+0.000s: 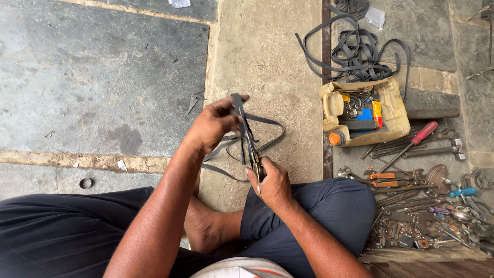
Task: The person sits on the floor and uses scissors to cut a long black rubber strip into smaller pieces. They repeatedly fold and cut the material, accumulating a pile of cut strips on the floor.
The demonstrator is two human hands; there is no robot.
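Observation:
I sit cross-legged on a stone floor. My left hand [215, 123] pinches a dark rubber strip [238, 107] and holds it upright. My right hand [272, 183] grips a pair of scissors [252, 149], whose blades lie along the strip just below my left fingers. Loose loops of the same strip [267, 135] hang down between my hands and trail onto the floor.
A cut-open plastic can [395, 110] holding small tools stands to the right. Behind it lies a pile of rubber strips [355, 51]. A red-handled screwdriver [419, 136], hammers, pliers and wrenches [427, 206] are spread at the right. A small ring [86, 183] lies at the left.

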